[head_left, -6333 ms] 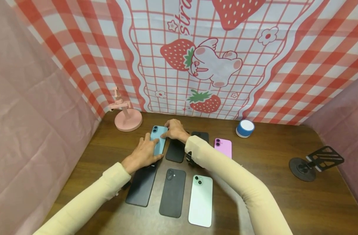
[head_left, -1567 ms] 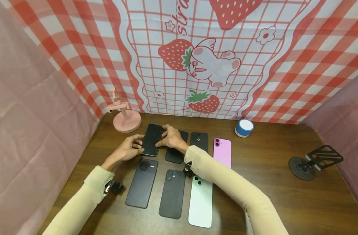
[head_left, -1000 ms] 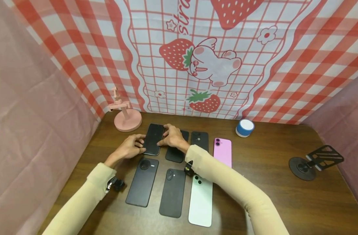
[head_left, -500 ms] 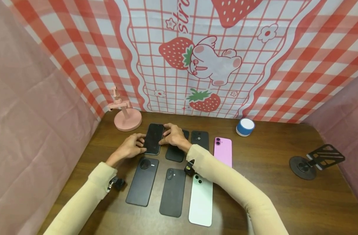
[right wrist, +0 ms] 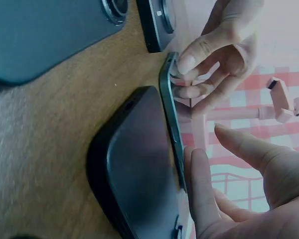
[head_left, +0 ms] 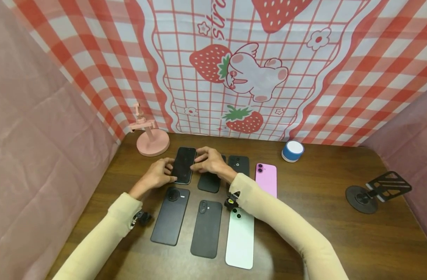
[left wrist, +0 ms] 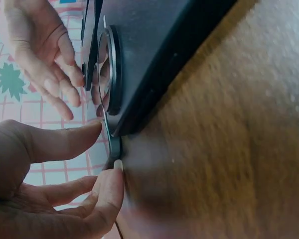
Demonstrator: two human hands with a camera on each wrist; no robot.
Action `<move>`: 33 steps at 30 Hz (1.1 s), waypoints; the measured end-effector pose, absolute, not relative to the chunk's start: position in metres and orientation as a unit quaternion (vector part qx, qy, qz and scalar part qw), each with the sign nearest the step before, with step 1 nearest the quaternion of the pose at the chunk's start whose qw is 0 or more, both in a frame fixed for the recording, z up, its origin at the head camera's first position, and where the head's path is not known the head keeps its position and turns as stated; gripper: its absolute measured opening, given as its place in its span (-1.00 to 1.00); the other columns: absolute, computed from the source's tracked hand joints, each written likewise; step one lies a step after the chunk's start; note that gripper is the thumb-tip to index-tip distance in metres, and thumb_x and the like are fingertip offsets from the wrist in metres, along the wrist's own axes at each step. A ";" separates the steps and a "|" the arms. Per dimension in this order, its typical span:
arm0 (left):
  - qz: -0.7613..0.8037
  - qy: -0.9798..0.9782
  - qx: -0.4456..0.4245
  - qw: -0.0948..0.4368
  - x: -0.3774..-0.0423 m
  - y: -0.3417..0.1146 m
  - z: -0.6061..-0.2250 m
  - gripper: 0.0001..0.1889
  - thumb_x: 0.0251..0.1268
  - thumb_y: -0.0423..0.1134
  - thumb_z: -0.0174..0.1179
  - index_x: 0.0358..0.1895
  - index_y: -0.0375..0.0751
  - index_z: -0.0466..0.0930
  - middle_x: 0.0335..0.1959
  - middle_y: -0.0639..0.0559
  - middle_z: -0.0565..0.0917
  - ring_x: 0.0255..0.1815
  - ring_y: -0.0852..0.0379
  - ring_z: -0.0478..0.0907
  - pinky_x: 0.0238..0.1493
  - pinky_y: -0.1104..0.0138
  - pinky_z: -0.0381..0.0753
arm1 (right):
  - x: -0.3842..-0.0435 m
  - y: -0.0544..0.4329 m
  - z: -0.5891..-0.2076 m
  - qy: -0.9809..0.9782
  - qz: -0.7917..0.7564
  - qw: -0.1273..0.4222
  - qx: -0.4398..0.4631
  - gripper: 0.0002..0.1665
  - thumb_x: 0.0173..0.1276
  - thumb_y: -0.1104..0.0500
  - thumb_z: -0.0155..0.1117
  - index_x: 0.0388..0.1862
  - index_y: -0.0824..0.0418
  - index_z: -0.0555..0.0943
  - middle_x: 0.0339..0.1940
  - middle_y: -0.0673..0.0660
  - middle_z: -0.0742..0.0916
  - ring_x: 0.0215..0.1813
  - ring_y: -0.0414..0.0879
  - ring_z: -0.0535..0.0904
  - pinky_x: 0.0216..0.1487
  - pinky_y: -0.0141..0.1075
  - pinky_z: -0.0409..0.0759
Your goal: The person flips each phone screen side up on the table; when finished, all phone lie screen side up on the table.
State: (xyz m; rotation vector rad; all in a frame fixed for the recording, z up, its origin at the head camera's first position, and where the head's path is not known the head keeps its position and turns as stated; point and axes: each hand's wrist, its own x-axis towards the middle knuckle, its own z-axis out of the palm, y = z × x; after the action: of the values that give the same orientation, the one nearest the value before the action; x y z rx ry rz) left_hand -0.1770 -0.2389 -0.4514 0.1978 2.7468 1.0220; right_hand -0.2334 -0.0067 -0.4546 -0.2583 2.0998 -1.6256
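A smartphone lies screen up in the back left of the table, its screen black. My left hand holds its lower left corner: in the left wrist view the thumb is at the phone's near end and the fingertips are at its side edge. On the other side, my right hand hovers over a neighbouring black phone. Its thumb is raised apart from the screen-up phone in the right wrist view, while its fingers extend beside that phone's edge.
Nearby lie a black phone, a pink phone, a grey phone with a round camera, a dark phone and a mint phone. Around them stand a pink stand, a blue-white cylinder and a black stand.
The phone showed its light blue back at first and now lies screen up. Since half a second ago, my right hand has shifted slightly right, off the phone; my left hand has stayed at its corner.
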 end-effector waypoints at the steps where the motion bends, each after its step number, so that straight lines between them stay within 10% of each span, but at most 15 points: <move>1: 0.341 0.932 0.068 0.096 -0.176 -0.238 -0.450 -0.27 0.16 -0.38 0.47 0.38 -0.58 0.39 0.05 -0.45 0.62 0.03 -0.31 0.71 0.10 -0.01 0.71 | -0.233 -0.005 -0.454 0.766 -0.591 0.233 -0.096 -0.13 0.21 0.33 0.59 0.48 0.32 0.44 0.12 0.36 0.75 -0.08 0.10 0.80 -0.10 -0.18 0.80; 23: 0.282 0.955 0.091 -0.003 -0.162 -0.192 -0.437 -0.22 0.13 -0.27 0.55 0.44 -0.38 0.43 0.25 -0.47 0.50 0.24 -0.45 0.45 0.30 -0.22 0.43 | -0.233 0.050 -0.436 0.829 -0.521 0.172 -0.106 -0.27 0.21 0.20 0.62 0.36 0.24 0.58 0.09 0.28 0.77 -0.17 0.14 0.81 -0.15 -0.11 0.80; 33: 0.275 0.952 0.132 0.030 -0.151 -0.155 -0.431 -0.26 0.29 -0.12 0.47 0.47 -0.33 0.41 0.30 -0.37 0.48 0.23 -0.33 0.49 0.21 -0.13 0.56 | -0.237 0.063 -0.438 0.850 -0.493 0.150 -0.115 -0.31 0.22 0.19 0.61 0.32 0.27 0.60 0.12 0.29 0.75 -0.27 0.23 0.78 -0.24 -0.08 0.77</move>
State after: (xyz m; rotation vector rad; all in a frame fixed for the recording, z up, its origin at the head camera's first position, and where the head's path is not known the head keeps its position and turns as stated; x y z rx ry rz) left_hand -0.1515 -0.1547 -0.4306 0.4081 2.9330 0.8491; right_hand -0.2373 0.0625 -0.4382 -0.3297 2.4411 -1.4154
